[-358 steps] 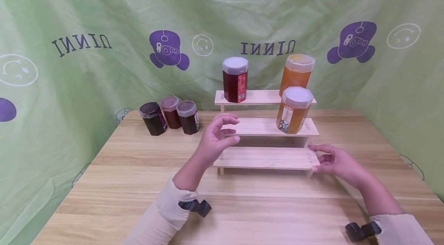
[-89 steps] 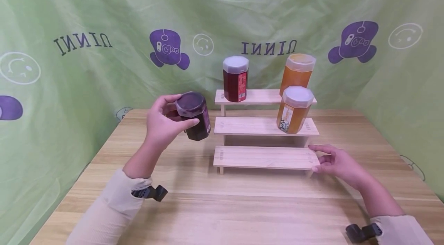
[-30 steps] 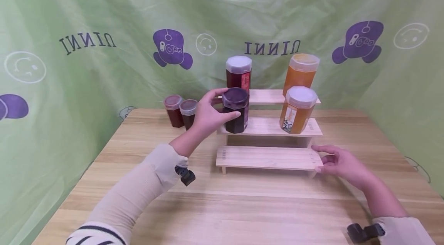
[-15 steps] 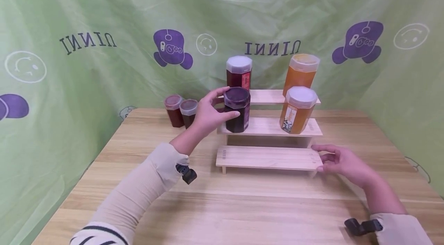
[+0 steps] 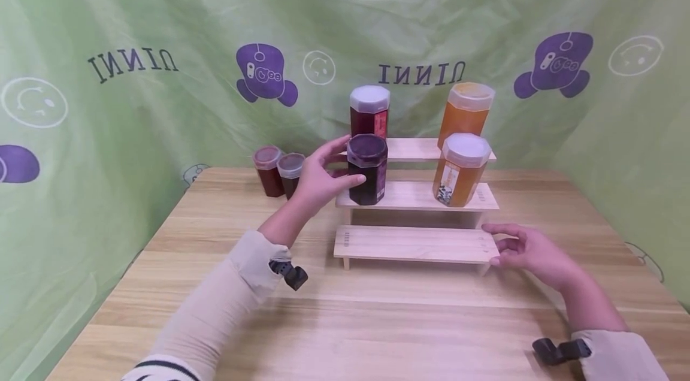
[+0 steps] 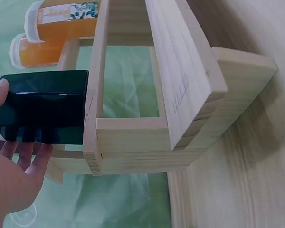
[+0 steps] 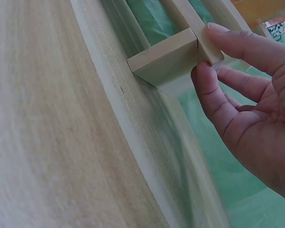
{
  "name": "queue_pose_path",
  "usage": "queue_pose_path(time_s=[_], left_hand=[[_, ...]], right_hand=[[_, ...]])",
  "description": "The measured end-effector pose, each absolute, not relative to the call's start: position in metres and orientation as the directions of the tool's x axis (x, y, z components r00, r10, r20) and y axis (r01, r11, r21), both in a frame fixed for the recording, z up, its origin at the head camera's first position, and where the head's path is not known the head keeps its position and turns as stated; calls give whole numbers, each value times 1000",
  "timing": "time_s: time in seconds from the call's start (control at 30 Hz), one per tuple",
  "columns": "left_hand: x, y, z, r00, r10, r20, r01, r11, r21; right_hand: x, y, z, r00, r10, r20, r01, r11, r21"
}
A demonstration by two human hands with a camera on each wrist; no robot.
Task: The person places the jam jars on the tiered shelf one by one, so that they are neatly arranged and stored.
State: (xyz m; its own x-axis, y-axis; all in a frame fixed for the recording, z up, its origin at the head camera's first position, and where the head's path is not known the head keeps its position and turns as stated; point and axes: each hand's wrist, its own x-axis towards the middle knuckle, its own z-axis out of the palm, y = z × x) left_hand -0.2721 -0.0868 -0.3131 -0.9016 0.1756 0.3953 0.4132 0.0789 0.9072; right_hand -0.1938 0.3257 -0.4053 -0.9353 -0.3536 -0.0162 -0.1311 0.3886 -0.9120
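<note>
A dark purple jar [image 5: 368,174] stands upright at the left end of the middle tier of a wooden stepped display shelf [image 5: 415,243]. Its side meets the board in the left wrist view. My left hand [image 5: 322,180] holds it from the left, thumb on the near side and fingers on the other. At the shelf's right, my right hand [image 5: 530,252] pinches the end of the lowest board [image 7: 206,45] between thumb and fingers. A dark red jar [image 5: 369,117] sits behind on the top tier, partly hidden. Orange jars [image 5: 463,174] occupy the right ends of the upper two tiers.
Two more dark jars, a reddish one [image 5: 269,174] and a darker one [image 5: 291,171], stand on the wooden table [image 5: 377,333] at the back left, the darker partly behind my left hand. A green printed cloth [image 5: 205,15] hangs behind the table.
My left hand picked up the purple jar from the table's back left and carried it right onto the middle tier. Lately its thumb has slid slightly back. The right hand has kept its place.
</note>
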Motion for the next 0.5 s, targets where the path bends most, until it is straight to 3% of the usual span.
queue_pose_path(time_s=[0.17, 0.5], left_hand=[[-267, -95, -321, -896, 207, 394, 405, 15, 914], [-253, -110, -333, -879, 270, 392, 413, 22, 910]], right_hand=[[-193, 328, -405, -936, -351, -14, -131, 386, -913], [-193, 327, -404, -931, -365, -9, -130, 356, -926]])
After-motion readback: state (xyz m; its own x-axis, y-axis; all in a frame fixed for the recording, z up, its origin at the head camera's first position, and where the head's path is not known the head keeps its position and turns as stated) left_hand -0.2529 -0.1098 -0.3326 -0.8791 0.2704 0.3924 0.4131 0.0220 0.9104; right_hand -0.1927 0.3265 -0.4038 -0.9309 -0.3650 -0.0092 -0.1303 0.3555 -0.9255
